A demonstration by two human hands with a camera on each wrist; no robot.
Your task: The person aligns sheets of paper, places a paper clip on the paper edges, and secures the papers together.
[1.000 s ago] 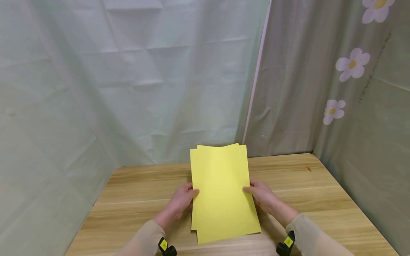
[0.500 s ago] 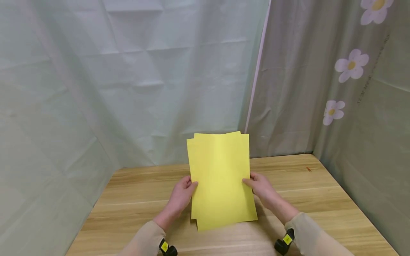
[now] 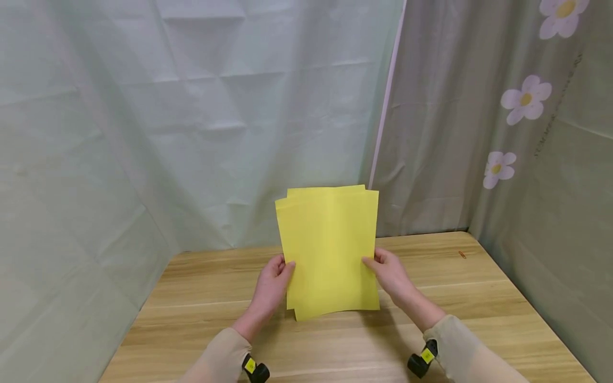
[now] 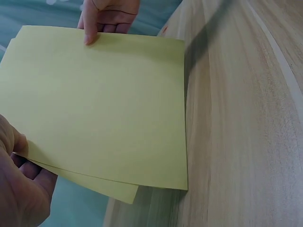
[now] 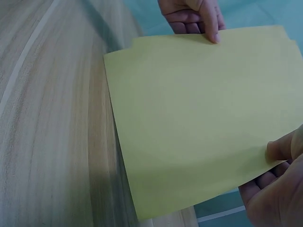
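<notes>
Yellow sheets of paper [image 3: 330, 250], at least two and slightly out of line with each other, stand nearly upright over the middle of the table. My left hand [image 3: 270, 284] pinches their left edge, thumb on the near face and fingers behind. On the opposite edge my right hand [image 3: 392, 274] pinches the sheets the same way. The left wrist view shows a second sheet's corner [image 4: 120, 189] sticking out beneath the front one. In the right wrist view the front sheet [image 5: 203, 109] covers most of the paper behind it.
A wood-grain table [image 3: 201, 319] lies under the hands. Near its far right corner is a small orange-red paper clip [image 3: 462, 255]. Pale curtains [image 3: 230, 122] hang behind and on both sides, with flower prints at the right.
Both hands have lifted the yellow sheets up and away from the table's front. The sheets' lower edges have risen, and the front sheet has shifted slightly against the one behind.
</notes>
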